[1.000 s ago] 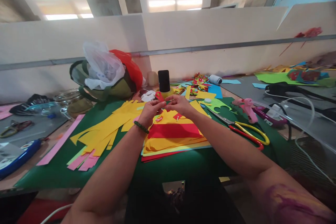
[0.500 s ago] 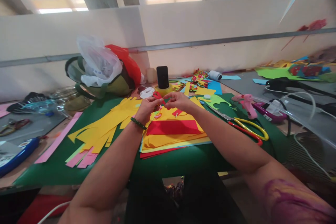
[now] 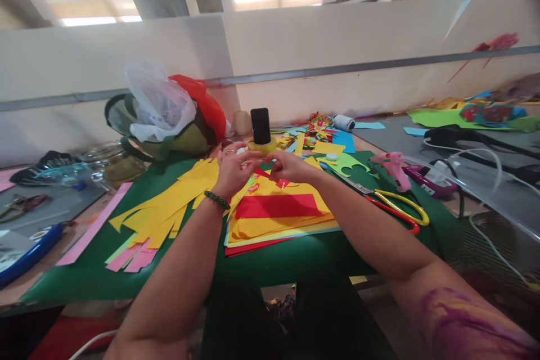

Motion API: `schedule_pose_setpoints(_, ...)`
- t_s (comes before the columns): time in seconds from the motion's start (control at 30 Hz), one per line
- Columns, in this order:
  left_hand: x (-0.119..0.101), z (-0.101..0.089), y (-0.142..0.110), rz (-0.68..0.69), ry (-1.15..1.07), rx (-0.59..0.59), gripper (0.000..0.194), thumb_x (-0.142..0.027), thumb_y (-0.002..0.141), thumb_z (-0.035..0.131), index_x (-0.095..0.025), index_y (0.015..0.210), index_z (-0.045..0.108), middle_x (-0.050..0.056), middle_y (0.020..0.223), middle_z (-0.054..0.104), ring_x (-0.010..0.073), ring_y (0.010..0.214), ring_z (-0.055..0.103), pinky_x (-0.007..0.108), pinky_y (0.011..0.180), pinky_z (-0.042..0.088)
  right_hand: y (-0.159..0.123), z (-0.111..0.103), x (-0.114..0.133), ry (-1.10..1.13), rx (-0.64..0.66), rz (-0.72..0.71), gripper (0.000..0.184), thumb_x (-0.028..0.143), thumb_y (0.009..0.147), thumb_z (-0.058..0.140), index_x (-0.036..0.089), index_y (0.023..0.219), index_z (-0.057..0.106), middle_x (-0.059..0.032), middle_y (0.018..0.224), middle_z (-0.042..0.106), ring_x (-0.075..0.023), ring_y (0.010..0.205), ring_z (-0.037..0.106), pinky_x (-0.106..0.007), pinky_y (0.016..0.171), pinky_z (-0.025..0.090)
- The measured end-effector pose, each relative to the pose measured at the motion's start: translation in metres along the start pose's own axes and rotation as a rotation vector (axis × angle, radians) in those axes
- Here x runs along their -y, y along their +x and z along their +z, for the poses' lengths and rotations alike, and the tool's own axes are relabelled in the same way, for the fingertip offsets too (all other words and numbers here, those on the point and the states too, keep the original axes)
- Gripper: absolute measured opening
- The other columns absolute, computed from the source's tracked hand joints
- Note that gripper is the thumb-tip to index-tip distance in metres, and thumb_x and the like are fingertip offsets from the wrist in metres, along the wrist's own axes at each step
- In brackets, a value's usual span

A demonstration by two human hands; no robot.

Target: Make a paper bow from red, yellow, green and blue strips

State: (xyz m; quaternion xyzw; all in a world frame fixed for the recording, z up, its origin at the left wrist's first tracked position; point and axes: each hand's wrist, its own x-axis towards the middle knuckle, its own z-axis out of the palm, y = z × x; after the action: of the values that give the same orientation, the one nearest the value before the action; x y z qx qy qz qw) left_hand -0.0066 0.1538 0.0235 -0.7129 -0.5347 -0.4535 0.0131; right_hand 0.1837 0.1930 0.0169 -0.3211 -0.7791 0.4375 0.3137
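My left hand (image 3: 235,170), with a green beaded bracelet at its wrist, has its fingers stretched out and apart toward my other hand. My right hand (image 3: 292,167) is closed in a pinch with a small piece of red paper at its fingertips, partly hidden by the fingers. Another bit of red paper (image 3: 263,172) shows between the two hands; whether it is held or lies on the sheets is unclear. Below them, a red paper strip (image 3: 276,206) lies across a stack of yellow paper sheets (image 3: 257,230). Small red and pink scraps rest on the stack behind the strip.
Yellow strips (image 3: 169,202) and pink strips (image 3: 137,257) spread on the green mat (image 3: 80,278) at left. Scissors (image 3: 392,205) and a pink glue gun (image 3: 395,169) lie at right. A phone (image 3: 260,125) stands behind my hands; a bag (image 3: 181,138) sits back left.
My left hand's fingers have opened from a pinch and stretched out. The red paper that stuck up above them is no longer there. My right hand's fingers have curled in more tightly.
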Motion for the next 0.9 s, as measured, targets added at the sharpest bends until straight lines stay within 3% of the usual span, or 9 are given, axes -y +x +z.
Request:
schedule_pose_setpoints(0.1, 0.000, 0.003, -0.003, -0.066, -0.059, 0.237, 0.009, -0.032, 0.068, 0.076, -0.025, 0.073, 0.078, 0.009, 0.102, 0.071, 0.0295, 0.106, 0.059, 0.044, 0.101, 0.034, -0.004, 0.002, 0.002, -0.078, 0.113, 0.026, 0.037, 0.004, 0.059, 0.069, 0.019, 0.092, 0.061, 0.0066, 0.054, 0.067, -0.0138, 0.050, 0.063, -0.019, 0.043, 0.041)
schedule_pose_setpoints(0.2, 0.001, 0.003, -0.005, -0.149, -0.242, 0.340, 0.014, -0.036, 0.062, 0.079, -0.023, 0.063, 0.074, 0.005, 0.076, 0.071, 0.0243, 0.082, 0.064, 0.032, 0.079, 0.046, -0.006, 0.003, 0.003, -0.097, 0.165, 0.060, 0.042, 0.004, 0.058, 0.072, 0.017, 0.097, 0.061, 0.0051, 0.054, 0.067, -0.0156, 0.051, 0.064, -0.020, 0.044, 0.043)
schedule_pose_setpoints(0.37, -0.004, -0.001, -0.006, -0.255, -0.427, 0.476, 0.016, -0.033, 0.055, 0.081, -0.022, 0.050, 0.069, -0.002, 0.049, 0.059, 0.0161, 0.056, 0.054, 0.025, 0.053, 0.039, -0.006, 0.002, 0.002, -0.102, 0.198, 0.039, 0.059, 0.003, 0.059, 0.071, 0.017, 0.115, 0.059, 0.0057, 0.054, 0.066, -0.0152, 0.051, 0.063, -0.020, 0.045, 0.043)
schedule_pose_setpoints(0.53, -0.010, -0.002, -0.006, -0.358, -0.465, 0.643, 0.012, -0.026, 0.048, 0.082, -0.021, 0.048, 0.071, -0.002, 0.047, 0.060, 0.0114, 0.048, 0.045, 0.023, 0.048, 0.032, -0.006, 0.003, 0.001, -0.126, 0.225, 0.038, 0.066, 0.003, 0.059, 0.069, 0.017, 0.123, 0.059, 0.0063, 0.054, 0.066, -0.0141, 0.051, 0.063, -0.019, 0.046, 0.041)
schedule_pose_setpoints(0.67, -0.009, -0.003, -0.006, -0.386, -0.467, 0.666, 0.015, -0.030, 0.051, 0.082, -0.019, 0.050, 0.072, -0.001, 0.047, 0.058, 0.0100, 0.047, 0.042, 0.023, 0.047, 0.031, -0.006, 0.002, 0.001, -0.124, 0.189, 0.051, 0.066, 0.004, 0.061, 0.069, 0.016, 0.126, 0.057, 0.0049, 0.057, 0.067, -0.0148, 0.053, 0.062, -0.020, 0.047, 0.044)
schedule_pose_setpoints(0.77, -0.007, -0.005, -0.007, -0.396, -0.489, 0.642, 0.019, -0.034, 0.052, 0.082, -0.019, 0.051, 0.071, -0.001, 0.048, 0.057, 0.0104, 0.049, 0.043, 0.023, 0.049, 0.032, -0.003, 0.001, -0.003, -0.131, 0.121, 0.015, 0.056, 0.008, 0.065, 0.069, 0.017, 0.119, 0.060, 0.0032, 0.062, 0.068, -0.0151, 0.056, 0.063, -0.021, 0.049, 0.045)
schedule_pose_setpoints(0.9, -0.003, -0.006, -0.006, -0.494, -0.583, 0.536, 0.020, -0.032, 0.051, 0.084, -0.018, 0.050, 0.069, 0.000, 0.051, 0.059, 0.0113, 0.052, 0.047, 0.024, 0.052, 0.034, 0.006, 0.000, -0.010, -0.143, -0.207, -0.126, 0.031, 0.021, 0.075, 0.068, 0.015, 0.104, 0.064, -0.0011, 0.072, 0.069, -0.0165, 0.068, 0.064, -0.025, 0.060, 0.047)
